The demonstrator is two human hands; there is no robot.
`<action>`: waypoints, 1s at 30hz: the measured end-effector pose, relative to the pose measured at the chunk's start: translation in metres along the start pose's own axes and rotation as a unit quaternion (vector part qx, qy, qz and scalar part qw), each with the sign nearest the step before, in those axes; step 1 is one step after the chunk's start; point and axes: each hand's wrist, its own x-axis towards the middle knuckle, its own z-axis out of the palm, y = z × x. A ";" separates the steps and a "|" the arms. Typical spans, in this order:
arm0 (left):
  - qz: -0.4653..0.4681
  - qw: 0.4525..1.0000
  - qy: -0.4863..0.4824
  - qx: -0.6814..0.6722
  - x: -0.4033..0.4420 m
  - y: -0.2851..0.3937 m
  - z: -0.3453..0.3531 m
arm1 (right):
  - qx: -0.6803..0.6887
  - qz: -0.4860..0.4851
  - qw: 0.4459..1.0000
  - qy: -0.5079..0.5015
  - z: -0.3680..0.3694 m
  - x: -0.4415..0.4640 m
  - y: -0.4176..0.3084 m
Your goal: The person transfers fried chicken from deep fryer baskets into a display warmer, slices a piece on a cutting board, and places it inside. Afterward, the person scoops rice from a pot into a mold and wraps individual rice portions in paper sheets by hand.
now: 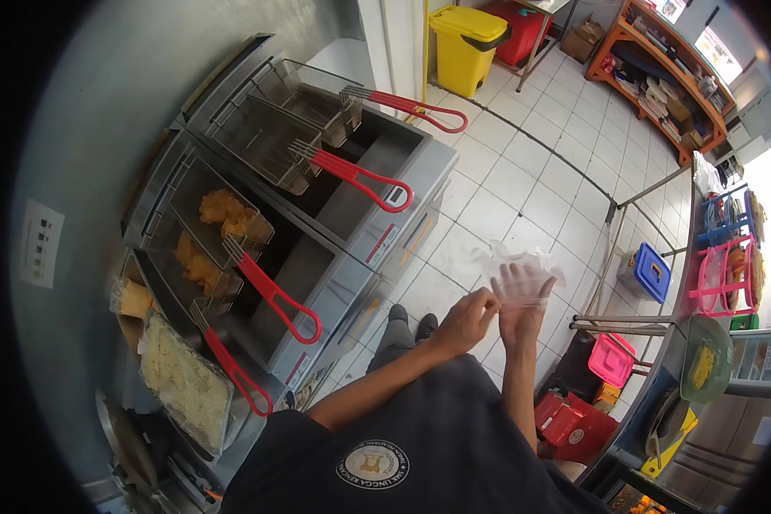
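Note:
My right hand [519, 298] is held palm up over the floor, fingers spread and partly inside a clear plastic glove [533, 259]. The loose glove tips flop past my fingertips. At the glove's cuff, my left hand [469, 320] is closed, its fingers pinching the thin plastic near my right wrist. Left of my hands stands a deep fryer [343, 257] with several wire baskets. Golden fried pieces [227, 212] lie in one basket and more fried pieces [199, 264] in the one beside it. Red basket handles [274, 295] stick out towards me.
A tray of pale shredded food [182, 377] sits beside the fryer. On the right are a counter with a green bowl [708, 343], a blue-lidded box [651, 272] and a pink container [612, 360]. A yellow bin [464, 56] and an orange shelf [642, 73] stand further back.

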 end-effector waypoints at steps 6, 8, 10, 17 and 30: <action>0.040 0.996 0.037 0.078 0.018 0.008 -0.008 | -0.044 0.114 0.989 -0.078 -0.002 -0.007 0.007; 0.035 0.995 0.019 0.096 0.016 -0.001 -0.007 | -0.050 0.028 0.997 -0.042 0.004 -0.001 0.014; 0.016 0.994 -0.001 0.105 0.005 0.001 -0.005 | -0.079 -0.084 0.993 0.037 -0.001 0.009 0.018; 0.036 0.994 0.107 0.017 0.020 0.037 -0.011 | -0.040 0.041 0.996 -0.061 0.032 0.001 -0.007; 0.049 0.998 0.043 0.006 -0.010 0.017 -0.035 | -0.147 0.108 0.975 -0.128 0.059 0.042 0.013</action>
